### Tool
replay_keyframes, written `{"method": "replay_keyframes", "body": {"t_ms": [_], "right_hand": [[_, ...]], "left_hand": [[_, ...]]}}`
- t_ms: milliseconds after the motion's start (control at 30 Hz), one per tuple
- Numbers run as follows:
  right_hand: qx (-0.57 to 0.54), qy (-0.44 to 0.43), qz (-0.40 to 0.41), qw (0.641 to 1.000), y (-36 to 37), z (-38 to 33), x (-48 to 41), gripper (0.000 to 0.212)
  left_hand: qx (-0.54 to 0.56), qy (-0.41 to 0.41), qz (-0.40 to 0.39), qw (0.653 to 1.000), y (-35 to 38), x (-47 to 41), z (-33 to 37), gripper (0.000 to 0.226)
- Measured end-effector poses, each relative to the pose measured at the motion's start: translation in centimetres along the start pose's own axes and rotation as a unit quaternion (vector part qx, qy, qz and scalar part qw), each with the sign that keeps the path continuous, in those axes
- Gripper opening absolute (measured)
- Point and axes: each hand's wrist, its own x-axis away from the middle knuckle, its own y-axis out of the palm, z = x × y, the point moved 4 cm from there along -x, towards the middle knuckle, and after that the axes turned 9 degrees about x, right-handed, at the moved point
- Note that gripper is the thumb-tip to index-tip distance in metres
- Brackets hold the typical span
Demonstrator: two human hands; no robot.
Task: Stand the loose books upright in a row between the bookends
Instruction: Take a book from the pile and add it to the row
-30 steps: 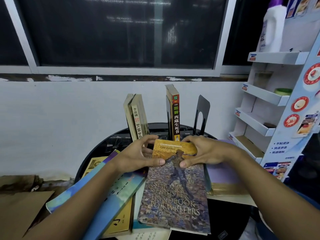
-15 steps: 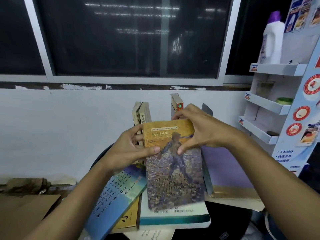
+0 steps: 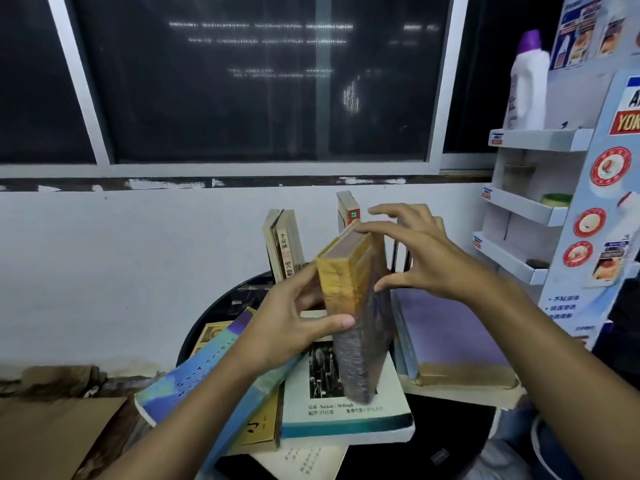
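Note:
I hold a thick yellow and grey handbook [image 3: 356, 317] raised on edge above the pile, spine towards me. My left hand [image 3: 287, 323] grips its left side, thumb across the spine. My right hand [image 3: 419, 251] pinches its upper right part, fingers on the top edge, thumb on the cover. Behind it two beige books [image 3: 282, 244] lean upright, and another upright book [image 3: 348, 209] stands further right. The black bookend [image 3: 401, 254] is mostly hidden behind my right hand. Loose books lie flat below: a white and teal book [image 3: 346, 414], a blue book [image 3: 194, 379], a purple book [image 3: 450, 334].
The books sit on a small round black table [image 3: 221, 306] against a white wall. A white display rack [image 3: 533, 209] with a bottle [image 3: 528, 84] stands at the right. Cardboard [image 3: 52, 431] lies at the lower left.
The handbook has come up off the pile and turned from cover-up to standing on edge with its spine facing me. My right hand moved onto its top edge.

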Motion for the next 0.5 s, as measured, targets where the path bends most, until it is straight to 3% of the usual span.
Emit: {"method": "replay_keyframes", "body": {"t_ms": [200, 500], "right_hand": [[-0.108, 0.018, 0.002, 0.994, -0.9, 0.6, 2.9, 0.077], [-0.144, 0.107, 0.002, 0.984, -3.1, 0.6, 6.4, 0.063]], "left_hand": [[-0.036, 0.023, 0.003, 0.999, 3.8, -0.3, -0.6, 0.095], [-0.046, -0.001, 0.045, 0.998, 8.1, -1.3, -2.0, 0.097]]}}
